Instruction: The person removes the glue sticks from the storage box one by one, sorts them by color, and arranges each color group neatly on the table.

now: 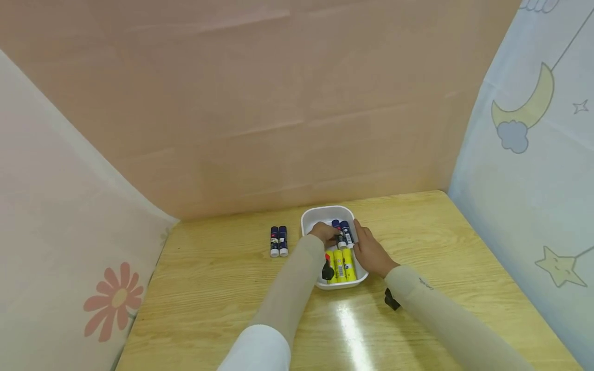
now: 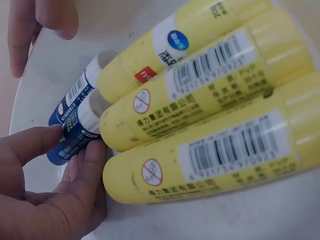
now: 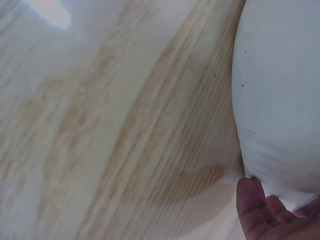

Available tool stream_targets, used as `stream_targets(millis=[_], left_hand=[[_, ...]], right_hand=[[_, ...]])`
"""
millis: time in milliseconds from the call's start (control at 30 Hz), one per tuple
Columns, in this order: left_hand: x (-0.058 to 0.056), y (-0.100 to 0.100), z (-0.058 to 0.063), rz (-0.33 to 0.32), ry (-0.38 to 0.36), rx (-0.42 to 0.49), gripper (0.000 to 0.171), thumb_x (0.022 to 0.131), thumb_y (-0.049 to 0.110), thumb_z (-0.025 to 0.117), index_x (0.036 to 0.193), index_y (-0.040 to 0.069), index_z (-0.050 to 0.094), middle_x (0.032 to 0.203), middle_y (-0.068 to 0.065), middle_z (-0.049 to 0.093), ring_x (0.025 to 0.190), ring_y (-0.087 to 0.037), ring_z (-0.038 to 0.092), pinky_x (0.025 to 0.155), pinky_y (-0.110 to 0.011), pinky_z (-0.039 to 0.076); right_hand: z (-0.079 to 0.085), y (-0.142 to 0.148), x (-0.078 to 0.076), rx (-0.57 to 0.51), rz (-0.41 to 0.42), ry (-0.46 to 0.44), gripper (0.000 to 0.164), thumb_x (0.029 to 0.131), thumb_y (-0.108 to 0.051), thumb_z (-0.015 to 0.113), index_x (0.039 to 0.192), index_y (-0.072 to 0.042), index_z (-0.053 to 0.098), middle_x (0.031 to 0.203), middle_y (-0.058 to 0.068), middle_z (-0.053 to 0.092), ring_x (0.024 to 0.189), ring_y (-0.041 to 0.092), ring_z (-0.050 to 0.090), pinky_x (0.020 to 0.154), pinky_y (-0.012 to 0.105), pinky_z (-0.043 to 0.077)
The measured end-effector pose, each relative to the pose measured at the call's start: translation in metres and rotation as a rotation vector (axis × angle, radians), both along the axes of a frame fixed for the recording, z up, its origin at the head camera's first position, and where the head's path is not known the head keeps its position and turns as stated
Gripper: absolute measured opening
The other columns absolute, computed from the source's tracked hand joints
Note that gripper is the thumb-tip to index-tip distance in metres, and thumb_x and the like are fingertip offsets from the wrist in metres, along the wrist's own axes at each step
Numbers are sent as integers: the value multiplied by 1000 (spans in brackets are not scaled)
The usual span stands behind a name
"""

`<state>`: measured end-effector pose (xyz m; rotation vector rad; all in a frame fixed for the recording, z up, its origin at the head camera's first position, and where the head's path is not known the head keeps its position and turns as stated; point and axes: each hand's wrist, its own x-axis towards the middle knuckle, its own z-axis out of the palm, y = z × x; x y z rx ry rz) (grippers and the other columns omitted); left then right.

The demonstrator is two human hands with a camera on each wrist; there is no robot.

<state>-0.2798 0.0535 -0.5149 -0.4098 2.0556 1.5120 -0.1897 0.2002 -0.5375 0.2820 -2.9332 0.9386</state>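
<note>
Left hand (image 1: 324, 233) pinches a blue tube (image 2: 77, 138); right hand (image 1: 373, 254) grips white tray (image 1: 321, 214).

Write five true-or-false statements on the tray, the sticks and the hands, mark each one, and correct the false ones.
1. Three yellow sticks lie in the white tray. True.
2. The left hand pinches one of the yellow sticks. False: it pinches a blue stick.
3. The right hand touches the white tray. True.
4. Every blue stick is inside the white tray. False: two other blue sticks lie on the table, left of the tray in the head view.
5. In the left wrist view, barcodes show on two yellow sticks. True.
</note>
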Motion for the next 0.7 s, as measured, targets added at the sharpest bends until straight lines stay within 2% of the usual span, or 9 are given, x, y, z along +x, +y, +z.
stream_targets(millis=[133, 233, 467, 700], left_hand=[[-1, 0, 2, -3, -12, -45, 19, 87, 7, 73, 102, -3, 68, 82, -10, 67, 80, -21, 69, 75, -31, 57], [-2, -1, 0, 20, -20, -28, 20, 86, 6, 73, 103, -4, 68, 81, -9, 67, 77, -20, 69, 74, -29, 58], [3, -6, -2, 69, -23, 55, 19, 87, 5, 71, 103, -5, 68, 83, -10, 67, 72, -16, 64, 76, -28, 57], [8, -15, 3, 138, -57, 204, 19, 88, 1, 68, 105, -7, 67, 91, -14, 67, 85, -20, 64, 84, -32, 56]], right_hand=[[0, -2, 1, -2, -2, -7, 64, 99, -7, 42, 153, 3, 9, 140, 31, 35, 121, 41, 49, 103, 54, 39], [0, -4, 2, -6, 0, -1, 65, 98, -7, 42, 153, 4, 10, 140, 31, 35, 121, 42, 49, 103, 54, 39], [-2, -5, 2, -9, 6, -2, 65, 99, -7, 42, 154, 3, 9, 140, 30, 35, 121, 41, 49, 103, 54, 39], [-1, -9, 3, -16, 6, -6, 65, 99, -7, 42, 154, 2, 8, 141, 31, 35, 122, 42, 49, 104, 54, 38]])
